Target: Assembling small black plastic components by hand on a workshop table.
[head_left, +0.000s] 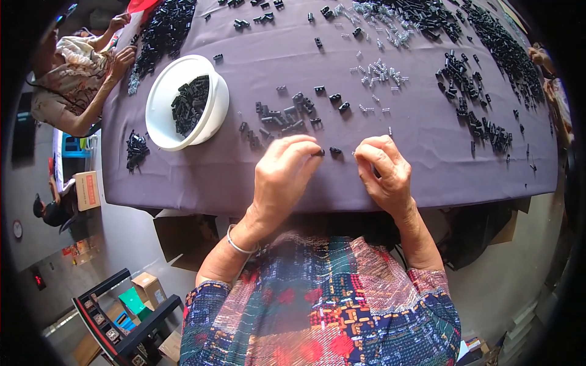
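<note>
My left hand [282, 172] is closed in a pinch on a small black plastic part [320, 152], which sticks out at the fingertips. My right hand [386, 174] is pinched too, with a tiny silvery spring [353, 154] showing at its fingertips. Between the hands, a loose black piece [335, 150] lies on the grey-purple cloth [342, 195]. Another spring [390, 131] rests just beyond the right knuckles. Beyond my left hand are several scattered black plastic parts [287, 116]; a cluster of springs [381, 73] lies farther off to the right.
A white bowl [218, 113] of black pieces stands tilted at left, beside a small black pile [137, 151]. Larger black heaps [162, 43] cover the far left and far right. A person [76, 79] works at the left edge; another person's hand [540, 58] shows at right.
</note>
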Tool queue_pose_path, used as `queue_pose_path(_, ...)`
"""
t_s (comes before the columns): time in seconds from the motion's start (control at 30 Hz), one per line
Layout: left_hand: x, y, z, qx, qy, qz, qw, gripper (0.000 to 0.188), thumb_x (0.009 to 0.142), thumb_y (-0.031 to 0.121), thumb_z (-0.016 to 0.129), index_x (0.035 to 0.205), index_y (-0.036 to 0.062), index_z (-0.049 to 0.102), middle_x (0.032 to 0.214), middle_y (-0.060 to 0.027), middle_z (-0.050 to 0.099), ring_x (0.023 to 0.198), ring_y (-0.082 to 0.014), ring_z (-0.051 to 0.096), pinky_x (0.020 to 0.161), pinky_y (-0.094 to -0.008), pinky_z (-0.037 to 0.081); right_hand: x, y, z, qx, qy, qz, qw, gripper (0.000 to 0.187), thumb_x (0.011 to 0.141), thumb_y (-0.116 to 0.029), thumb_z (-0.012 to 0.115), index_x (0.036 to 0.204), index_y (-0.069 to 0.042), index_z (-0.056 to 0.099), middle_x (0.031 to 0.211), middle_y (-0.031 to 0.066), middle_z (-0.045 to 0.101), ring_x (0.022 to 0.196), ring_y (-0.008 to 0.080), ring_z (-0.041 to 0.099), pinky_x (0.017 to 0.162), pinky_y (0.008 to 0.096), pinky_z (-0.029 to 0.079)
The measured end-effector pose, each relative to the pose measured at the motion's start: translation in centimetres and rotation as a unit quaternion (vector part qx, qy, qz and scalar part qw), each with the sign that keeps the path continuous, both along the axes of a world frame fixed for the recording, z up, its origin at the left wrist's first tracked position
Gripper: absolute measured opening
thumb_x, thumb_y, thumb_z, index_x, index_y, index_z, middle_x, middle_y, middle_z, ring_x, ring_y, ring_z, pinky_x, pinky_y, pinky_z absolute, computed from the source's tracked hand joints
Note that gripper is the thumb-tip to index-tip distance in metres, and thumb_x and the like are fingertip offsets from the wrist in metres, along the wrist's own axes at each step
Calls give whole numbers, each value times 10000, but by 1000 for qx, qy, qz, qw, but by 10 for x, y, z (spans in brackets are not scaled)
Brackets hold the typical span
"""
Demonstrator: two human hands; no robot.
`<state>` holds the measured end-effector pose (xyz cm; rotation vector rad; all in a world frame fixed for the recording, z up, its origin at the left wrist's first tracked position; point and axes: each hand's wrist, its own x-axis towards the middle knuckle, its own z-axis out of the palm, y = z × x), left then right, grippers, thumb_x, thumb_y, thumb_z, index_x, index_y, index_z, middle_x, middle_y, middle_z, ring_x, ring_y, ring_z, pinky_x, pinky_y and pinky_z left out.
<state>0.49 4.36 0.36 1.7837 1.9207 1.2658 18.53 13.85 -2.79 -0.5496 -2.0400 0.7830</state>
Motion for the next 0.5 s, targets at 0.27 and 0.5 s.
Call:
queue_pose_path(0.27, 16, -27, 5, -153, -478, 31, 865, 200, 840, -23, 704, 1038, -14, 672, 950, -65, 689, 816, -111, 655, 757, -226, 538, -3, -11, 28, -90, 20, 72, 993, 274, 696, 132, 680, 930, -4, 642, 863, 116, 624, 753, 252, 630, 638, 325, 530)
queue_pose_path(0.5, 17, -35, 0, -156, -473, 41, 866, 221, 816, -63, 713, 1023, -18, 652, 980, -64, 680, 895, -108, 642, 804, -232, 537, -9, -21, 35, -74, -24, 84, 993, 280, 704, 124, 665, 948, -8, 627, 858, 131, 627, 766, 284, 629, 655, 353, 538)
